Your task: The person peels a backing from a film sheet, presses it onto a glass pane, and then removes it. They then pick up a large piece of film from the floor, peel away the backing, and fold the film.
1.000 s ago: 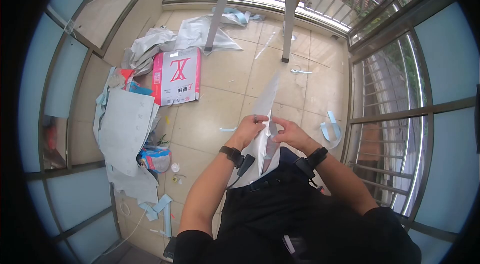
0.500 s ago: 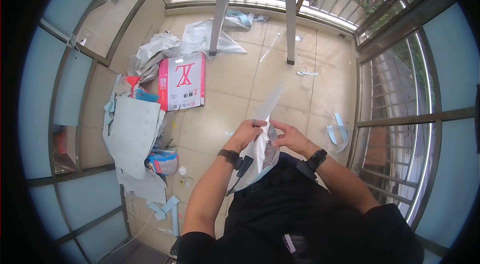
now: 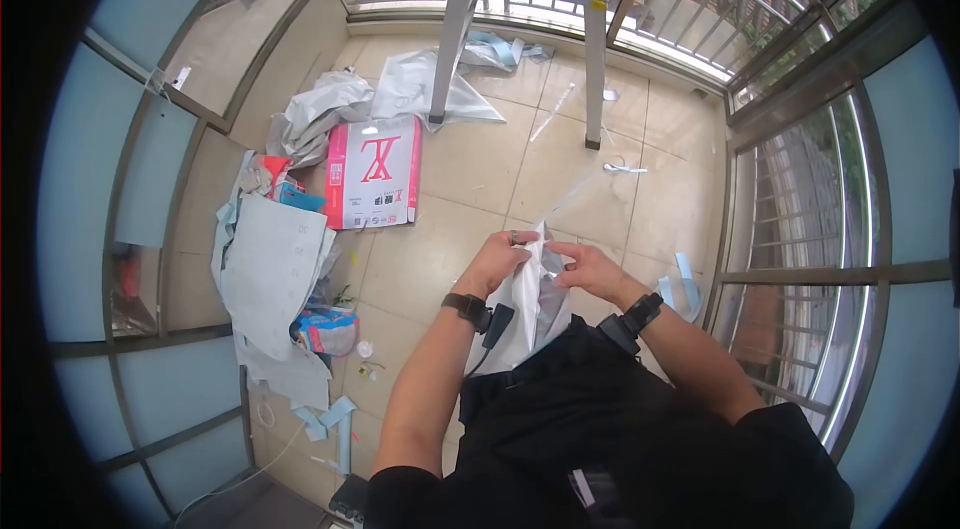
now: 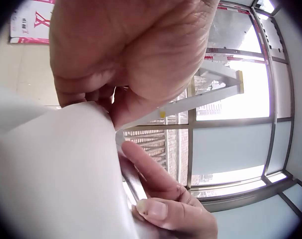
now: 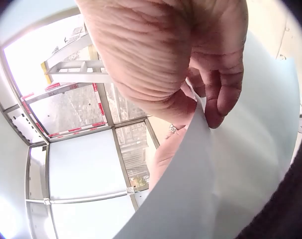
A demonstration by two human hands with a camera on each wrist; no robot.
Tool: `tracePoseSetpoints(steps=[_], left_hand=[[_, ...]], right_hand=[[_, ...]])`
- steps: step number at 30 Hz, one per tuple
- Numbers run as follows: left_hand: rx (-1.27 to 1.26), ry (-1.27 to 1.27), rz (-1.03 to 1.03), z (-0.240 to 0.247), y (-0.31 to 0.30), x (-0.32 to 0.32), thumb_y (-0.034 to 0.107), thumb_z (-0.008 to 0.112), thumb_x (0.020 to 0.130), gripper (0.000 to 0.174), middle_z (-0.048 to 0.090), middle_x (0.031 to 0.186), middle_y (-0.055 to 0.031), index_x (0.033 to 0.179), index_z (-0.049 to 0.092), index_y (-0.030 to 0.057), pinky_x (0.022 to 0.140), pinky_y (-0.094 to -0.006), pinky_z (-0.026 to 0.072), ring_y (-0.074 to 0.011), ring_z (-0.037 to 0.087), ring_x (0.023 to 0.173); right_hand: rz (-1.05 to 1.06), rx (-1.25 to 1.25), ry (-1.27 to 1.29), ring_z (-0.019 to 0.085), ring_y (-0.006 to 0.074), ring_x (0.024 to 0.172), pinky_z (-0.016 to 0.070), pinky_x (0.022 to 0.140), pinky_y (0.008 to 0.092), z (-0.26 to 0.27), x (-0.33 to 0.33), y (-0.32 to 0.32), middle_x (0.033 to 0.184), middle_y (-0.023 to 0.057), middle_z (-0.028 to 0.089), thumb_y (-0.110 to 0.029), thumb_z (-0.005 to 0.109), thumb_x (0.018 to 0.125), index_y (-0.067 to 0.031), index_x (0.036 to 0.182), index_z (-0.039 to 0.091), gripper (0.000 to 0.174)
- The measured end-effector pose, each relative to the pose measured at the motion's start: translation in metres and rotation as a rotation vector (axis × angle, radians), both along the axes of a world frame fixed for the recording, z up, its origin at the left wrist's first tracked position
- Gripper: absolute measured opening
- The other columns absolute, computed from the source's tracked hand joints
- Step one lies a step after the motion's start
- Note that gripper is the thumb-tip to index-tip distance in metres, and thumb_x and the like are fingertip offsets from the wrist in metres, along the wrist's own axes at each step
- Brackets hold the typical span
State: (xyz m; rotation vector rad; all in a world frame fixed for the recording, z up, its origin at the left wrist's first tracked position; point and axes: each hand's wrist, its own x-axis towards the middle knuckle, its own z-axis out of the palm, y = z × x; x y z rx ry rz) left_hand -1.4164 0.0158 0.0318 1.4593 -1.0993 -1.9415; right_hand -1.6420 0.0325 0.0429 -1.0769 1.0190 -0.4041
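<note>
A whitish, silvery sheet of thin film hangs in front of the person's lap, folded lengthwise, with a thin see-through tip running forward. My left hand, a ring on one finger, pinches the left layer near the top of the fold. Opposite it, my right hand pinches the right layer between thumb and fingers. In the left wrist view the sheet curves up into the left fingers, and the right thumb presses on its edge. The sheet spreads wide below the right hand in the right wrist view.
A stepladder stands ahead by the railing. To the left lie a pink-and-white box, crumpled film, a large pale sheet and a blue-red package. Light-blue strips lie on the tiled floor at right.
The sheet's far tip has narrowed in view and sunk lower. Both hands keep their pinch close together, barely shifting. The whole head view has moved slightly.
</note>
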Motion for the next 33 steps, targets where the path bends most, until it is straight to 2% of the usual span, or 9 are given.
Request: tracePoseSetpoints(steps=[7, 11, 13, 17, 20, 22, 29, 31, 33], left_hand=[[0.087, 0.072, 0.037, -0.022, -0.011, 0.004, -0.005, 0.058, 0.082, 0.048, 0.069, 0.103, -0.0119, 0.129, 0.062, -0.0047, 0.073, -0.0278, 0.0515, -0.0169, 0.065, 0.082], [0.118, 0.110, 0.054, -0.032, -0.012, 0.005, -0.006, 0.057, 0.080, 0.049, 0.069, 0.103, -0.0117, 0.129, 0.062, -0.0044, 0.074, -0.0281, 0.0514, -0.0172, 0.065, 0.084], [0.050, 0.110, -0.011, -0.030, -0.011, 0.007, -0.006, 0.054, 0.078, 0.051, 0.069, 0.105, -0.0118, 0.128, 0.062, -0.0038, 0.076, -0.0283, 0.0514, -0.0178, 0.065, 0.086], [0.038, 0.108, -0.098, -0.011, -0.014, 0.005, -0.005, 0.053, 0.078, 0.052, 0.069, 0.110, -0.0146, 0.128, 0.063, -0.0040, 0.085, -0.0305, 0.0527, -0.0185, 0.067, 0.094], [-0.034, 0.023, -0.195, -0.016, -0.016, 0.003, -0.004, 0.053, 0.077, 0.054, 0.069, 0.113, -0.0160, 0.130, 0.061, -0.0043, 0.089, -0.0313, 0.0524, -0.0190, 0.067, 0.098], [0.006, 0.160, -0.107, -0.030, -0.016, 0.003, -0.005, 0.052, 0.078, 0.056, 0.069, 0.113, -0.0164, 0.134, 0.058, -0.0048, 0.090, -0.0301, 0.0520, -0.0195, 0.067, 0.100], [0.053, 0.201, -0.042, -0.037, -0.012, 0.005, -0.006, 0.051, 0.079, 0.060, 0.066, 0.118, -0.0176, 0.139, 0.051, -0.0077, 0.090, -0.0300, 0.0526, -0.0205, 0.067, 0.100], [0.083, 0.206, -0.006, -0.037, -0.011, 0.006, -0.008, 0.052, 0.076, 0.064, 0.067, 0.112, -0.0120, 0.140, 0.053, -0.0046, 0.080, -0.0251, 0.0513, -0.0165, 0.065, 0.091], [0.095, 0.212, 0.004, -0.037, -0.009, 0.007, -0.008, 0.052, 0.076, 0.063, 0.066, 0.112, -0.0119, 0.139, 0.053, -0.0047, 0.079, -0.0249, 0.0514, -0.0162, 0.065, 0.090]], right_hand=[[-0.029, 0.110, -0.075, 0.063, 0.0140, 0.094, 0.0528, 0.083, 0.0292, -0.003, -0.002, -0.007, 0.118, 0.0084, 0.063, -0.001, 0.066, 0.081, 0.0082, 0.147, 0.040, 0.071], [-0.051, 0.158, -0.063, 0.063, 0.0140, 0.093, 0.0527, 0.083, 0.0287, -0.016, -0.006, -0.007, 0.120, 0.0079, 0.062, 0.000, 0.066, 0.081, 0.0043, 0.147, 0.041, 0.071], [0.086, 0.058, 0.063, 0.062, 0.0149, 0.096, 0.0529, 0.083, 0.0284, -0.021, -0.006, -0.009, 0.124, 0.0082, 0.061, 0.000, 0.067, 0.078, -0.0006, 0.147, 0.044, 0.073], [0.109, -0.128, 0.075, 0.061, 0.0159, 0.099, 0.0524, 0.085, 0.0285, -0.013, 0.000, -0.011, 0.127, 0.0084, 0.060, 0.001, 0.068, 0.075, -0.0039, 0.147, 0.045, 0.076], [0.135, -0.294, 0.041, 0.065, 0.0214, 0.095, 0.0542, 0.085, 0.0340, -0.015, 0.002, -0.015, 0.127, 0.0117, 0.062, -0.005, 0.069, 0.072, -0.0046, 0.147, 0.043, 0.080], [0.134, -0.029, 0.090, 0.061, 0.0157, 0.102, 0.0514, 0.087, 0.0299, -0.012, -0.003, -0.019, 0.128, 0.0081, 0.059, 0.002, 0.070, 0.071, -0.0016, 0.151, 0.036, 0.087], [0.069, 0.053, -0.011, 0.060, 0.0136, 0.100, 0.0510, 0.085, 0.0290, -0.025, -0.014, -0.014, 0.125, 0.0076, 0.059, 0.000, 0.072, 0.074, 0.0022, 0.151, 0.033, 0.086], [0.043, 0.096, -0.029, 0.060, 0.0136, 0.099, 0.0509, 0.085, 0.0284, -0.022, -0.014, -0.012, 0.124, 0.0082, 0.060, 0.000, 0.072, 0.074, 0.0026, 0.151, 0.034, 0.086], [0.031, 0.100, -0.028, 0.061, 0.0138, 0.099, 0.0508, 0.085, 0.0284, -0.024, -0.015, -0.009, 0.123, 0.0086, 0.061, 0.000, 0.072, 0.074, 0.0028, 0.151, 0.034, 0.085]])
